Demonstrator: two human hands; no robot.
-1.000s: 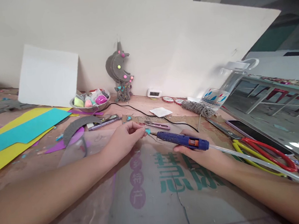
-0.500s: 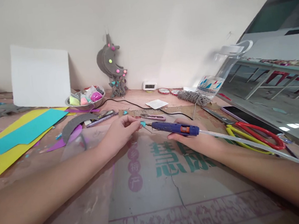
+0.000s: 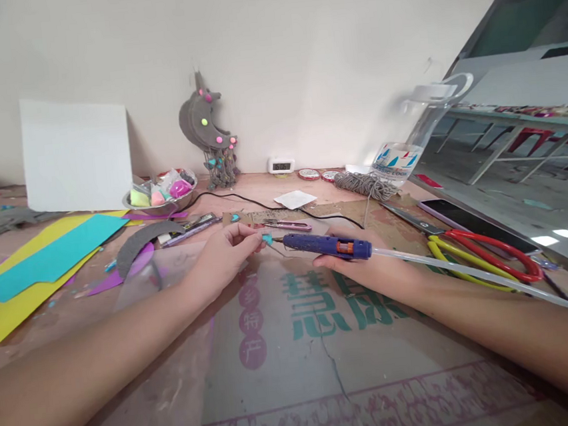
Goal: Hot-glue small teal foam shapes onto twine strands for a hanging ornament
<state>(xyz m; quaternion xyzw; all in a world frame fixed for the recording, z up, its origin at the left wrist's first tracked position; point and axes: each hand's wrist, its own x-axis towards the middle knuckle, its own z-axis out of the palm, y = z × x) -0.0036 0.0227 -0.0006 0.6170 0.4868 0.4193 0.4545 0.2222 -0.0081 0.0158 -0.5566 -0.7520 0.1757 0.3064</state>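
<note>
My left hand [image 3: 223, 259] pinches a small teal piece [image 3: 267, 239] between fingertips over the table. My right hand [image 3: 364, 265] grips a blue glue gun [image 3: 327, 246], lying sideways, with its nozzle touching or almost touching the teal piece. A clear glue stick [image 3: 471, 274] runs out of the gun's back to the right. Both hands rest above a printed cardboard sheet [image 3: 321, 343].
Red and yellow scissors [image 3: 489, 259] and a phone [image 3: 466, 222] lie right. A grey felt moon [image 3: 205, 123] leans on the wall. A bowl of coloured bags [image 3: 161, 192], teal and yellow sheets [image 3: 42, 263], grey twine [image 3: 362, 185], a plastic bottle [image 3: 408, 147] and a black cord [image 3: 263, 205] surround.
The view has shifted slightly; my hands, the teal piece and the glue gun keep the same hold and stay together, nozzle at the piece.
</note>
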